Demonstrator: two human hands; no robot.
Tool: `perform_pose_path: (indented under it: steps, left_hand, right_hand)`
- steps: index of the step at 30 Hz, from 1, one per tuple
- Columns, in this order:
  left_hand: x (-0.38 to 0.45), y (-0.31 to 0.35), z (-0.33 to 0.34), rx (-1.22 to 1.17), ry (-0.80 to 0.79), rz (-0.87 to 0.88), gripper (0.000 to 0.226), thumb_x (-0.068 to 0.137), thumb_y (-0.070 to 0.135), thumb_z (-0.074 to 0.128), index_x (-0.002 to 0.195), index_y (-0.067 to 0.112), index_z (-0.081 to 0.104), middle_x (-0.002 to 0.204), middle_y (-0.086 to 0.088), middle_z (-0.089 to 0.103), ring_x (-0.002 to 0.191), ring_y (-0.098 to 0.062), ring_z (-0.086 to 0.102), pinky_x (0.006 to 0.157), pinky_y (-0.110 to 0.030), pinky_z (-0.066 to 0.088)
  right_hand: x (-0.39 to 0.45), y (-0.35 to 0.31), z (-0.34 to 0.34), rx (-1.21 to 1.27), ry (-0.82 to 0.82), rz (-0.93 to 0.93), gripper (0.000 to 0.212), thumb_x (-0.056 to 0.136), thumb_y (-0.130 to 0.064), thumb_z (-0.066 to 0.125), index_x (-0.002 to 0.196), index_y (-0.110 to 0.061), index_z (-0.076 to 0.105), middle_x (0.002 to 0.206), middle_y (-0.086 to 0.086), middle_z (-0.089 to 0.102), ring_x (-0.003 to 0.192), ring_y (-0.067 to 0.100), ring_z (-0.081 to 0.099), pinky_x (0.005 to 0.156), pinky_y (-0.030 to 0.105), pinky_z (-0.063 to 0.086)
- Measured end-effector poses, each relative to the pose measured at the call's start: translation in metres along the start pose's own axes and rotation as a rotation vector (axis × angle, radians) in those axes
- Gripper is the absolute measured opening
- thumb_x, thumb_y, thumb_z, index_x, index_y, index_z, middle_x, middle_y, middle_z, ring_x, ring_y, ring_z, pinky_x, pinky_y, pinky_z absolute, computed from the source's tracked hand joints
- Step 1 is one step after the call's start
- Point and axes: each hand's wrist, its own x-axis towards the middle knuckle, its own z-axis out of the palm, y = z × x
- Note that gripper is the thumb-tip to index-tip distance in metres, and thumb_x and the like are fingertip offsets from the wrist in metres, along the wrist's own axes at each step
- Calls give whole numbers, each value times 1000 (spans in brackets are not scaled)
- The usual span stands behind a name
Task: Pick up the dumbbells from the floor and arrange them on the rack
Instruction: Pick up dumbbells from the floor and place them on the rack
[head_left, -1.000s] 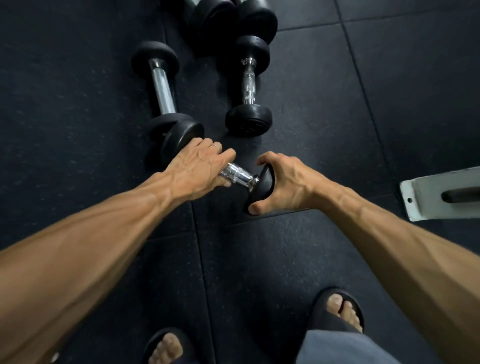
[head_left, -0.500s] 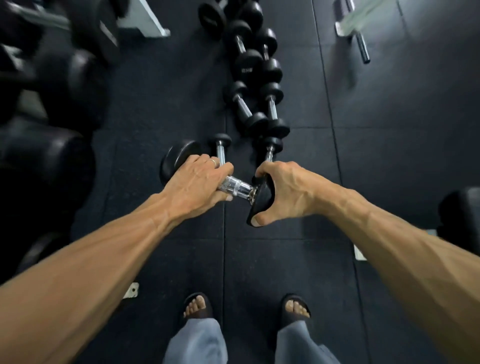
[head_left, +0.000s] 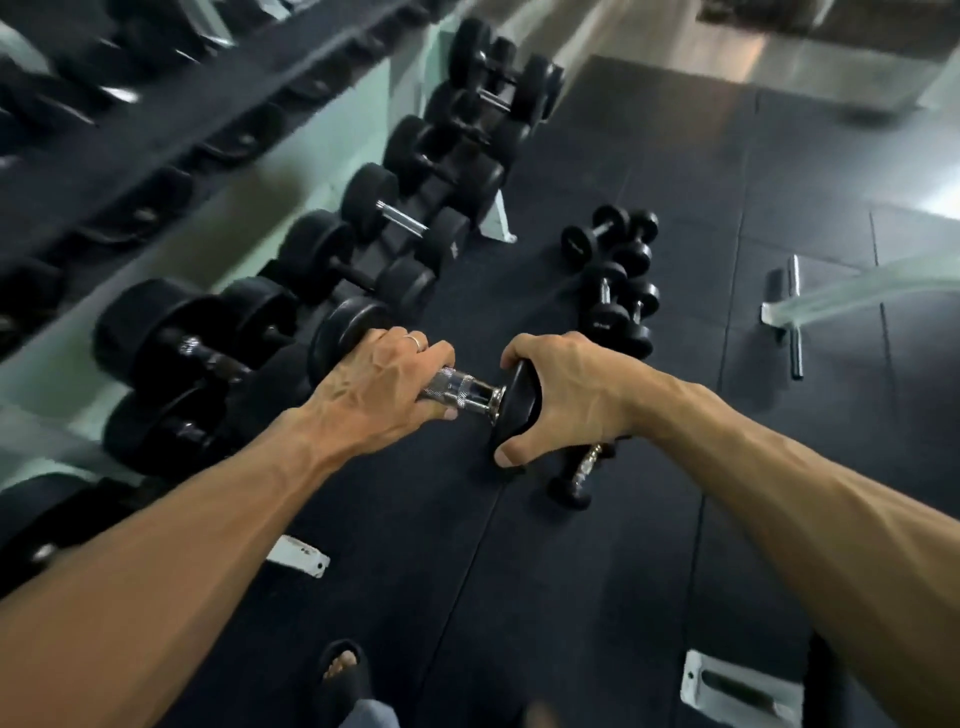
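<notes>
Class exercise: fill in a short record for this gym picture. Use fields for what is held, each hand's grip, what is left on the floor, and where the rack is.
held: one dumbbell, off the floor
left hand: grip round the metal handle
right hand: grip on the black end weight
floor: small dumbbells lying beyond the hands
rack: to the left, already holding dumbbells

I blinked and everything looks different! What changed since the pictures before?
The dumbbell went up off the floor, and the view swung left toward the rack. The grip stayed the same: the left hand grips the handle, the right hand cups the end weight. Small dumbbells remain on the floor.
</notes>
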Motion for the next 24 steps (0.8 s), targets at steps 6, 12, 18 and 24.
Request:
perform_pose_path:
  steps: [6, 12, 18, 24]
  left_hand:
    - [-80, -45, -76, 38, 29, -159, 42, 76, 50, 70, 101, 20, 54, 86, 2, 55, 83, -19, 51, 86, -37, 42]
    - [-170, -111, -134, 67, 35, -242, 44, 75, 49, 71, 105, 20, 55, 91, 1, 58, 87, -20, 54, 88, -37, 42]
    - [-252, -176, -168, 59, 17, -242, 41, 75, 49, 72, 99, 21, 53, 86, 2, 58, 83, -19, 54, 84, -35, 43]
    - [-302, -229, -184, 36, 2, -237, 38, 77, 48, 70, 100, 23, 53, 83, 7, 51, 82, -15, 48, 86, -34, 40]
  right_hand:
    - [10, -108, -22, -73, -30, -145, 92, 50, -66, 78, 126, -24, 46, 86, -7, 64, 81, 11, 61, 73, 37, 57]
    - [23, -228, -14, -94, -33, -242, 84, 51, -65, 79, 117, -24, 49, 84, -10, 65, 80, 9, 60, 72, 36, 57]
    - [32, -335, 17, -119, -16, -263, 84, 53, -66, 78, 119, -22, 49, 88, -9, 63, 89, 13, 57, 76, 38, 55]
    - [49, -404, 41, -128, -14, -253, 86, 51, -67, 76, 119, -21, 50, 87, -7, 62, 90, 14, 56, 77, 39, 55]
